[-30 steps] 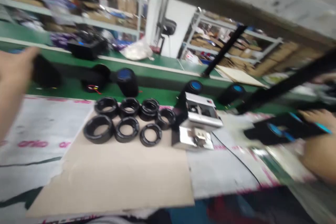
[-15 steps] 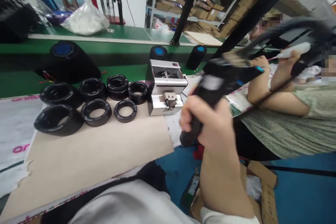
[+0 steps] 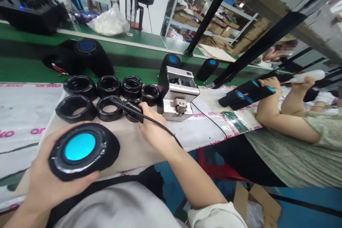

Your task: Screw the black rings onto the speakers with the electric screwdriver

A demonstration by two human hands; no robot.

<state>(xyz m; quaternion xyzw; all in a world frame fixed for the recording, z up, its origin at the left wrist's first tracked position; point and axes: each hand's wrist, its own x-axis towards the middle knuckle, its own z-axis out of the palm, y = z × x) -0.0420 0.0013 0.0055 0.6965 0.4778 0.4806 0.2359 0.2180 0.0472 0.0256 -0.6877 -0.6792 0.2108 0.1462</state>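
Observation:
My left hand [image 3: 50,171] is wrapped round a black round speaker [image 3: 112,146] with a bright blue cone, tilted towards me at the lower left. My right hand [image 3: 152,124] reaches to the front row of black plastic rings [image 3: 76,108]. Its fingers are closed on the rightmost black ring [image 3: 130,105] there, which is partly hidden. In front of the ring and the wrist runs a black cord [image 3: 162,128] with a thicker end, which hides some of the fingers.
A silver machine [image 3: 179,94] stands right of the rings on a beige board [image 3: 128,153]. Black cylindrical speakers [image 3: 207,69] stand behind it; more lie to the right. A co-worker's arms [image 3: 283,117] hold a white bottle [image 3: 310,76]. Dark posts [image 3: 205,21] rise behind.
My right hand has moved left and forward from a black tool to the rings and no longer holds that tool. My left hand has come into view holding the speaker.

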